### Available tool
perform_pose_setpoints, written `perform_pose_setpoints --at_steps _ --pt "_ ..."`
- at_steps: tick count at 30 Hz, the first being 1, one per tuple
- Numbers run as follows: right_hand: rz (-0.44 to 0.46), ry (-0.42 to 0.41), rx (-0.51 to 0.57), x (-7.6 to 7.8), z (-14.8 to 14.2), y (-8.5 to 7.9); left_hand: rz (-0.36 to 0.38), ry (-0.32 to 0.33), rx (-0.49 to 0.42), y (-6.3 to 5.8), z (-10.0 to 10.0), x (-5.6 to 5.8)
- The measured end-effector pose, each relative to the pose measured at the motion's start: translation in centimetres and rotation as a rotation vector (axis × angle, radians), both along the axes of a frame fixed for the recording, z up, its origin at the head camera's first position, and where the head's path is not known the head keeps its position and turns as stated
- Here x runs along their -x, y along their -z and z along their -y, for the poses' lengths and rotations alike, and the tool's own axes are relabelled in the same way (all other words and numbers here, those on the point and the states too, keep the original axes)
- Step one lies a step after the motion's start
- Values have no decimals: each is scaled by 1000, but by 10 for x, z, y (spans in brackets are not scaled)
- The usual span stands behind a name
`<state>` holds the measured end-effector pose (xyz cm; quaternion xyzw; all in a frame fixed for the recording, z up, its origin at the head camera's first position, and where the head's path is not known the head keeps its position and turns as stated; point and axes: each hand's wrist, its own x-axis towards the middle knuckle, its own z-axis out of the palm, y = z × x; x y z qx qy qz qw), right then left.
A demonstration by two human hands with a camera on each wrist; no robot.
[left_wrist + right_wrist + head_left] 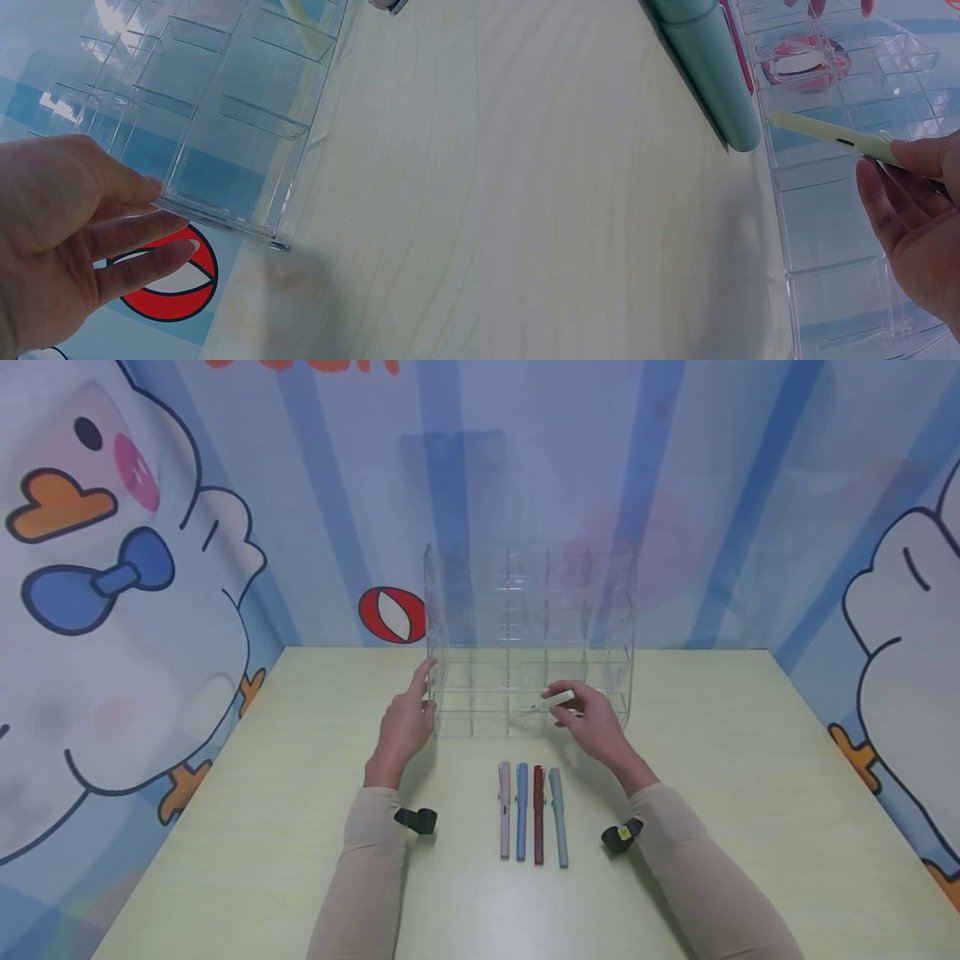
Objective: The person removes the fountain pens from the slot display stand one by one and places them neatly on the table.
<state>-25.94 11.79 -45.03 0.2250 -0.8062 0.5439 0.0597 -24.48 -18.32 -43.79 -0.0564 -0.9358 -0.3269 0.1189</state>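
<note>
A clear divided organizer stands upright at the back of the table. My left hand is at its left side; in the left wrist view this hand pinches the organizer's edge between thumb and fingers. My right hand holds a pale green pen in front of the organizer's lower cells. In the right wrist view, thumb and fingers of the right hand grip the pen near one end, its other end pointing toward the cells.
Nearer me on the table, a lilac pen, a blue pen, a dark red pen and a grey-blue pen lie side by side. Behind the organizer hangs a blue striped backdrop with cartoon figures.
</note>
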Motion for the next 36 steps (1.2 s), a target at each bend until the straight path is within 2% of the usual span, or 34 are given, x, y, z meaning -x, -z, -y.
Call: perform_pose_setpoints --at_steps 8,16,18,25,30,36 --pt "-12 30 34 0 -4 0 -23 9 16 -2 -1 0" --pt "-17 74 68 -5 -10 -7 2 6 2 -2 -1 -1" --pt "-19 79 78 -8 -11 -12 8 -1 0 -2 -1 -1" --pt "-82 70 124 -37 -8 -52 20 -2 -7 -2 -1 -2" --pt "-128 75 160 -43 -9 -63 0 2 -3 -3 -1 -3" --pt "-176 51 260 -40 -13 -65 19 -1 -18 -3 -1 -3"
